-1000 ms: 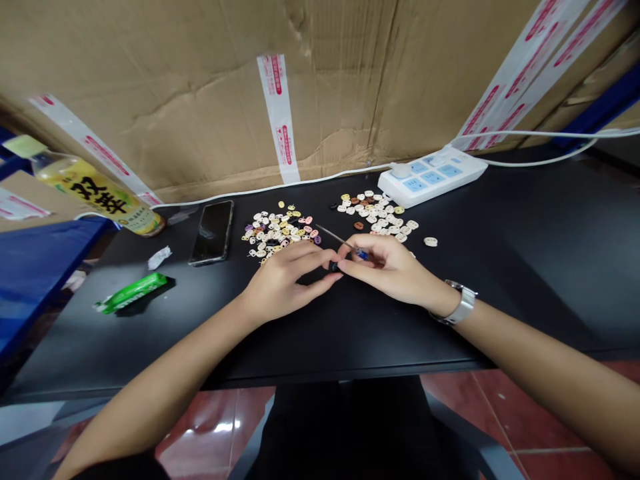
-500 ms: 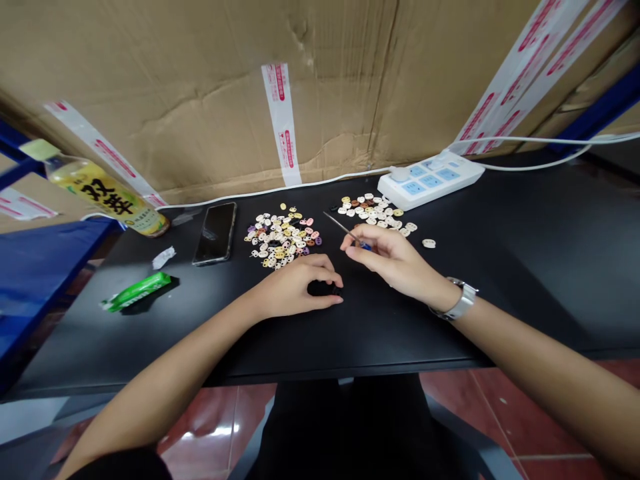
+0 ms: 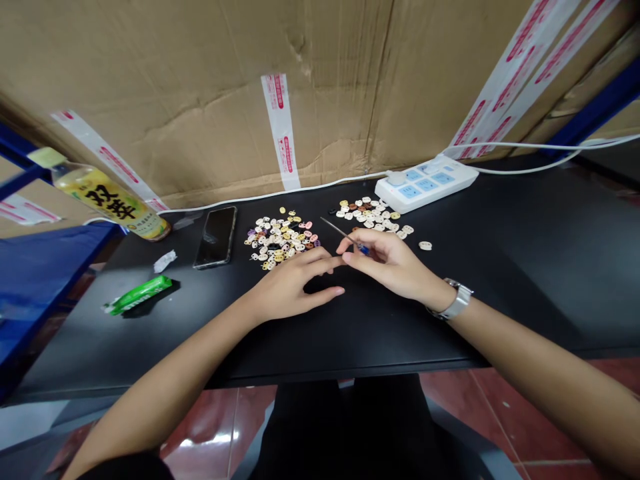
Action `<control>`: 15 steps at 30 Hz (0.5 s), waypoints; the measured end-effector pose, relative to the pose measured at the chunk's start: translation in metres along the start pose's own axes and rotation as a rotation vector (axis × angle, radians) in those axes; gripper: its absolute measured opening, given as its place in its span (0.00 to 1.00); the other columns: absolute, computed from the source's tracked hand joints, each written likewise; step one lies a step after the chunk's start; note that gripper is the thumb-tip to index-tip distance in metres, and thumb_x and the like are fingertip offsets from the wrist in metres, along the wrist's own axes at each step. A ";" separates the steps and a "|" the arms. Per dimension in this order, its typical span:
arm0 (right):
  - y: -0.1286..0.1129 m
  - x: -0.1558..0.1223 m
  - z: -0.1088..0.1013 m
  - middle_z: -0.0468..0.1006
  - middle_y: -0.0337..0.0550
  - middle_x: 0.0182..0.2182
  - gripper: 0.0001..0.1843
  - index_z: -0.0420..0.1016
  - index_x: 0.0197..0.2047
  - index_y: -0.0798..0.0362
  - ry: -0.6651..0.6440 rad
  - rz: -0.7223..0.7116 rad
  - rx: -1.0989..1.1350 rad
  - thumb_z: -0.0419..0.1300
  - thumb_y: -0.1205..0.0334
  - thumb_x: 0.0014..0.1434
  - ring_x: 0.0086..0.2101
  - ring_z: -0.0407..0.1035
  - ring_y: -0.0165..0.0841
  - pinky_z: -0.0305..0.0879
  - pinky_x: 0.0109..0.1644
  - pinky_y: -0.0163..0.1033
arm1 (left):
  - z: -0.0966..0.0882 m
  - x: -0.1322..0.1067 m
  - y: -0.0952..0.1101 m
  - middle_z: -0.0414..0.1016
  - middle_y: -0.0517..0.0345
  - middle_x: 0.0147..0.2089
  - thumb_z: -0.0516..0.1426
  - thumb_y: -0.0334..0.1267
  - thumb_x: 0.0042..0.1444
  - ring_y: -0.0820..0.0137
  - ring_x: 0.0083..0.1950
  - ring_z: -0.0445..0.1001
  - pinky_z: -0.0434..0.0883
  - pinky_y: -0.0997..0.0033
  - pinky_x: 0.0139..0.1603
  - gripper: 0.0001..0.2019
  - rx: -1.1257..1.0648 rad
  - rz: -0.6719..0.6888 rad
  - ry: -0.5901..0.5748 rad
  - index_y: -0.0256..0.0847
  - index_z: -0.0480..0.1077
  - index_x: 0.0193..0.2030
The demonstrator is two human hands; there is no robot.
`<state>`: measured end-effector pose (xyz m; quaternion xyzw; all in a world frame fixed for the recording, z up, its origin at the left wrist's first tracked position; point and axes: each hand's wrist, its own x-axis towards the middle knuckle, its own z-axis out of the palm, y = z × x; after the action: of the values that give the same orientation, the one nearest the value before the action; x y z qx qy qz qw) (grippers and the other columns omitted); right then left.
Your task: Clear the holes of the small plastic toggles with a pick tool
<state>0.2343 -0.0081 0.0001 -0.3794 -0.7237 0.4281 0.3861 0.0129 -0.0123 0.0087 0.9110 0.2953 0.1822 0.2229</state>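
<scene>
My right hand [image 3: 387,263] is closed around a small screwdriver [image 3: 341,231], its thin metal shaft pointing up and left and part of the blue handle showing between the fingers. Beside it, my left hand [image 3: 303,280] has its fingers stretched out and the thumb apart, with nothing visible in it. The left fingertips meet the right thumb and fingertips. Just beyond the left hand lies a pile of small oval pieces with holes [image 3: 280,237], in cream, yellow, pink, brown and black. A second group of mostly cream pieces [image 3: 373,213] lies behind the right hand.
A white power strip [image 3: 425,187] with cables stands at the back against the cardboard [image 3: 210,120]. To the left are a phone [image 3: 216,237], a green wrapped packet [image 3: 140,295], a crumpled scrap [image 3: 165,261] and a drink bottle [image 3: 110,197]. One loose piece [image 3: 425,246] lies right.
My left fingers have straightened from a curl and moved up to touch my right fingertips. The dark shape by the left fingertips no longer shows. The right hand keeps the screwdriver.
</scene>
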 end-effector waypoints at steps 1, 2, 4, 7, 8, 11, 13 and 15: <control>0.000 -0.001 0.000 0.64 0.35 0.26 0.07 0.76 0.39 0.53 -0.008 -0.004 0.002 0.61 0.58 0.62 0.26 0.54 0.27 0.51 0.29 0.36 | 0.000 0.000 0.000 0.72 0.51 0.48 0.56 0.42 0.64 0.67 0.45 0.72 0.72 0.63 0.49 0.14 -0.059 0.008 0.022 0.43 0.71 0.55; 0.000 -0.001 0.000 0.62 0.34 0.25 0.08 0.76 0.40 0.53 -0.015 -0.010 0.003 0.61 0.57 0.62 0.25 0.53 0.27 0.50 0.28 0.36 | 0.000 0.000 0.000 0.72 0.51 0.46 0.57 0.41 0.64 0.68 0.44 0.72 0.72 0.64 0.48 0.13 -0.104 0.017 0.044 0.42 0.72 0.53; 0.000 -0.002 0.000 0.58 0.33 0.23 0.10 0.77 0.39 0.53 -0.022 -0.024 -0.004 0.60 0.56 0.63 0.24 0.50 0.26 0.47 0.27 0.36 | 0.000 0.001 -0.001 0.72 0.52 0.44 0.57 0.38 0.63 0.68 0.44 0.72 0.72 0.63 0.48 0.11 -0.153 0.035 0.081 0.41 0.73 0.51; -0.001 -0.002 0.000 0.55 0.31 0.22 0.11 0.77 0.37 0.54 -0.020 -0.033 -0.013 0.60 0.55 0.63 0.23 0.49 0.26 0.47 0.26 0.36 | 0.001 0.001 -0.002 0.73 0.53 0.42 0.57 0.36 0.63 0.68 0.43 0.72 0.72 0.62 0.49 0.10 -0.193 0.057 0.137 0.41 0.74 0.50; -0.001 -0.002 0.000 0.55 0.31 0.21 0.11 0.77 0.36 0.54 -0.023 -0.029 -0.010 0.61 0.55 0.63 0.23 0.49 0.26 0.46 0.26 0.36 | 0.002 0.001 -0.002 0.73 0.53 0.41 0.57 0.35 0.63 0.68 0.43 0.72 0.72 0.63 0.48 0.09 -0.205 0.062 0.154 0.41 0.75 0.49; -0.001 -0.002 0.000 0.56 0.31 0.22 0.11 0.77 0.36 0.55 -0.048 -0.012 0.022 0.61 0.55 0.63 0.23 0.49 0.26 0.46 0.27 0.36 | 0.001 0.001 0.000 0.73 0.56 0.37 0.57 0.33 0.63 0.70 0.39 0.71 0.71 0.66 0.44 0.06 -0.223 0.043 0.182 0.40 0.74 0.45; -0.001 -0.002 0.001 0.55 0.31 0.22 0.12 0.77 0.37 0.55 -0.072 0.001 0.062 0.62 0.54 0.62 0.24 0.49 0.26 0.46 0.27 0.36 | 0.000 0.001 0.002 0.72 0.57 0.36 0.57 0.34 0.62 0.71 0.37 0.70 0.69 0.68 0.41 0.04 -0.214 0.017 0.185 0.39 0.72 0.42; -0.001 -0.003 0.002 0.54 0.31 0.22 0.13 0.77 0.37 0.55 -0.080 0.011 0.096 0.62 0.53 0.62 0.23 0.48 0.25 0.45 0.27 0.36 | 0.001 0.000 0.004 0.71 0.57 0.36 0.58 0.35 0.62 0.71 0.37 0.69 0.69 0.69 0.40 0.03 -0.206 -0.009 0.173 0.40 0.70 0.42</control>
<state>0.2334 -0.0116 0.0002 -0.3469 -0.7149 0.4794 0.3726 0.0149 -0.0154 0.0101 0.8627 0.2973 0.2887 0.2899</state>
